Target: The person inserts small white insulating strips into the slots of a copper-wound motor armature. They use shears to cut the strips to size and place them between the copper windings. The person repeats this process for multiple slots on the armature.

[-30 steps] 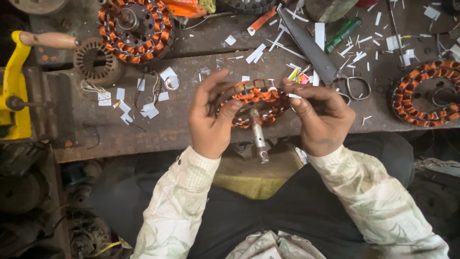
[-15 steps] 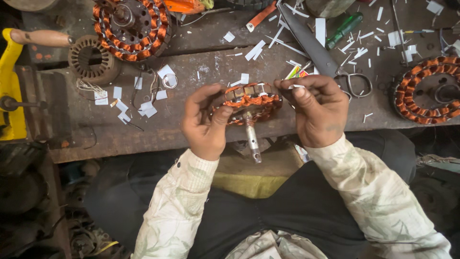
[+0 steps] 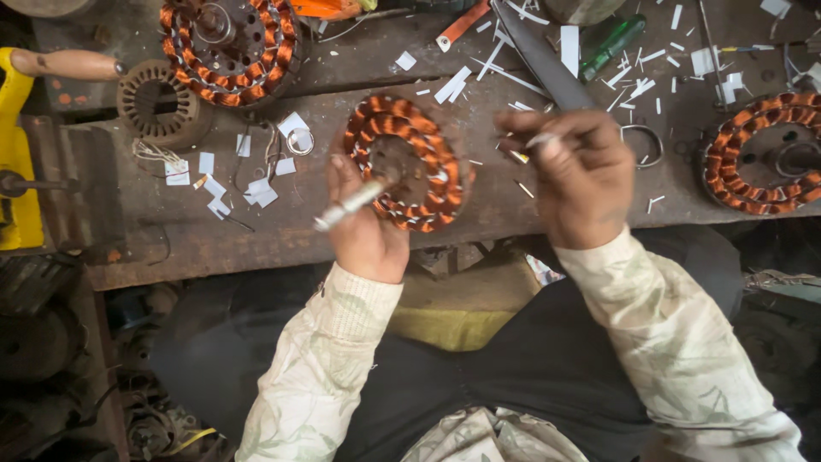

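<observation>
Right now the round copper-wound stator with its steel shaft (image 3: 402, 162) is sitting tilted over the middle of the rusty metal workbench (image 3: 214, 235), at about 12 o'clock from the person's chest. The left hand (image 3: 363, 227) is curling around its lower left rim, fingers closed on it, with the shaft poking out toward 8 o'clock. It is probably handling heavy and stiff; the iron rim and the shaft are looking like the safe places to grip, while the thin copper windings are looking easy to nick. The right hand (image 3: 581, 175), at 3 o'clock from it, is pinching a small pale strip (image 3: 540, 139) between thumb and fingertips, other fingers loosely curled.

Counting outward: three copper-wound stators in all, the second (image 3: 229, 47) at 10 o'clock, the third (image 3: 765, 154) at 3 o'clock; one bare grey laminated core (image 3: 161, 101); one wooden-handled tool (image 3: 68, 62); many white paper slips (image 3: 256, 190) lying scattered.
</observation>
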